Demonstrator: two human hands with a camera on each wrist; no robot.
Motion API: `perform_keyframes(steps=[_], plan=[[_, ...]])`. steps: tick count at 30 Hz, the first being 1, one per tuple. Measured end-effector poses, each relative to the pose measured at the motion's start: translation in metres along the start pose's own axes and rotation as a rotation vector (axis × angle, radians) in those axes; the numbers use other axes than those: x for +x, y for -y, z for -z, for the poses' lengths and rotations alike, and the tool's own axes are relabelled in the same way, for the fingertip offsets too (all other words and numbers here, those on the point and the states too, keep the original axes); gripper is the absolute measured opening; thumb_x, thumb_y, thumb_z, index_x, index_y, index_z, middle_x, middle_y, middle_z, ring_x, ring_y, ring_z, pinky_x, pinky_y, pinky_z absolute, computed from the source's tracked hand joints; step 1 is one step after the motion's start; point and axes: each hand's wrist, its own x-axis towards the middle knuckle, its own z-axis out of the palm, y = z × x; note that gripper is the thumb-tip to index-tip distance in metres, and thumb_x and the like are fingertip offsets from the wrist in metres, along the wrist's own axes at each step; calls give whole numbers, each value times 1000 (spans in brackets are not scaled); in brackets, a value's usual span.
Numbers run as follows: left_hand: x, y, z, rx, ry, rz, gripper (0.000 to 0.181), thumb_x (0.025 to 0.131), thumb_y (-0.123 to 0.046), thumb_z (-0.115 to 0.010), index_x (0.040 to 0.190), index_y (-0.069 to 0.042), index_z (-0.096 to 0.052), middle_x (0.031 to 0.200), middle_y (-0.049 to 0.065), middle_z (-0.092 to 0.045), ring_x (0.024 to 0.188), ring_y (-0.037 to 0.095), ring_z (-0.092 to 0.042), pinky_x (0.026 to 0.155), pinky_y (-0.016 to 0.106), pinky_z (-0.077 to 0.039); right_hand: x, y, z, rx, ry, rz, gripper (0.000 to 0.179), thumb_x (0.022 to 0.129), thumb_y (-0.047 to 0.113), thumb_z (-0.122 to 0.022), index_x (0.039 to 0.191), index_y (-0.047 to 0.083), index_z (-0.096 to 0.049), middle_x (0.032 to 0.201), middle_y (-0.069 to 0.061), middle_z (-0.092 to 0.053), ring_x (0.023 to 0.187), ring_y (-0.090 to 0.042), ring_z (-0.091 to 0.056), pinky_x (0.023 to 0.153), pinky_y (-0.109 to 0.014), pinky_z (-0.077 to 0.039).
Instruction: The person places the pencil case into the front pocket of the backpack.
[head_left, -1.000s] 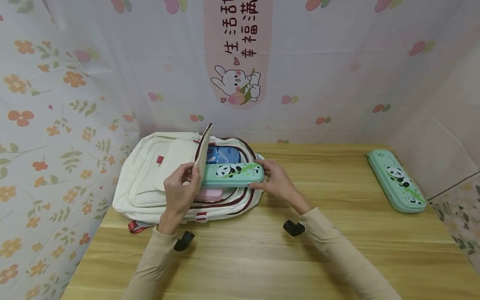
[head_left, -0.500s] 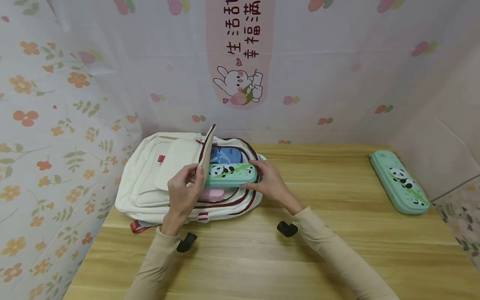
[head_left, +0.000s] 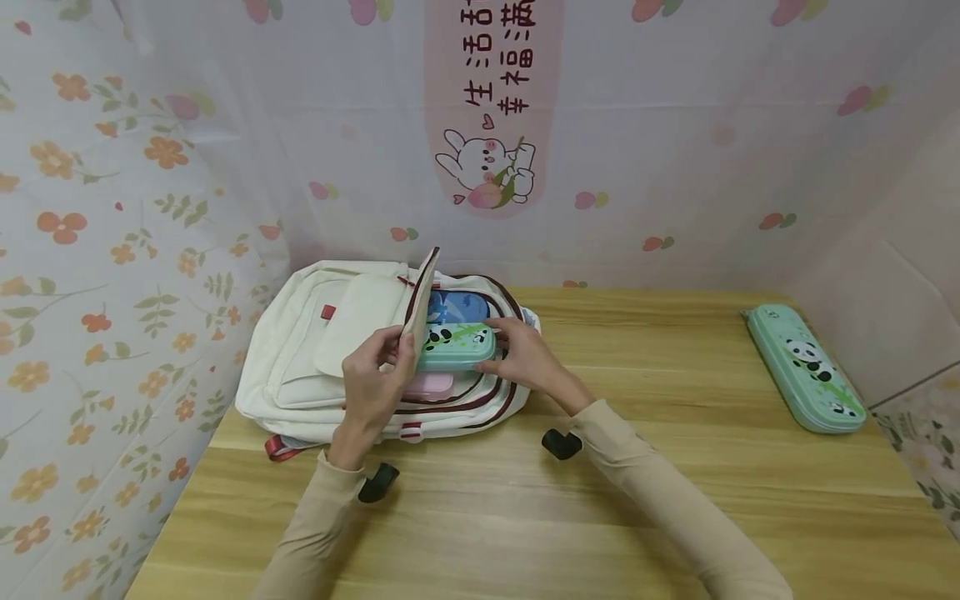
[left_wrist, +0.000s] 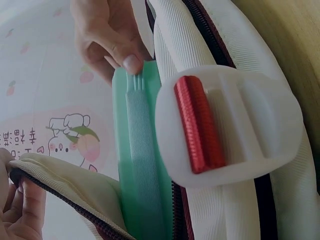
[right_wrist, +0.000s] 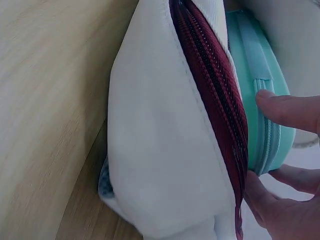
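Observation:
A cream backpack (head_left: 300, 333) lies on the table with its front pocket unzipped. My left hand (head_left: 372, 377) pinches the edge of the raised pocket flap (left_wrist: 75, 185), holding it up. Partly inside the pocket is a mint-green pencil case (head_left: 461, 350) with a panda print; the flap hides its left part. My right hand (head_left: 525, 358) grips the case's outer end, thumb on the zipped side in the right wrist view and fingers at the end. Beside the case in the bag show a blue patterned item (head_left: 459, 307) and a pink item (head_left: 430, 385).
A second mint-green panda pencil case (head_left: 806, 367) lies at the table's right side. The wooden table (head_left: 480, 517) extends in front of the bag. A patterned curtain (head_left: 637, 167) stands behind the table. A white buckle (left_wrist: 230, 125) with a red strap sits on the bag.
My right hand has moved left, and the pencil case has slid deeper into the pocket behind the flap. My left hand keeps its hold on the flap.

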Motion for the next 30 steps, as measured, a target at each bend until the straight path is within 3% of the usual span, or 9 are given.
perform_keyframes(steps=[7, 22, 30], plan=[[0, -1, -3, -6, 5, 1, 13, 87, 6, -70, 99, 6, -72, 75, 13, -71, 58, 18, -60, 59, 14, -51, 6, 1, -3, -21, 44, -41, 74, 79, 21, -87, 141, -2, -54, 132, -22, -64, 114, -35, -68, 96, -45, -57], [-2, -1, -4, -12, 20, -8, 12, 87, 6, -71, 100, 6, -72, 76, 14, -71, 57, 19, -61, 57, 18, -52, 15, 4, -9, -30, 85, -48, 74, 78, 24, -87, 140, 0, -55, 120, -17, -69, 108, -30, -68, 93, -43, -55], [-1, -1, -4, -12, 18, -28, 13, 86, 8, -71, 99, 7, -72, 76, 14, -71, 57, 18, -60, 56, 19, -52, 20, 7, -12, -23, 107, -31, 74, 79, 21, -86, 140, -3, -53, 122, -18, -68, 109, -30, -69, 94, -41, -57]])
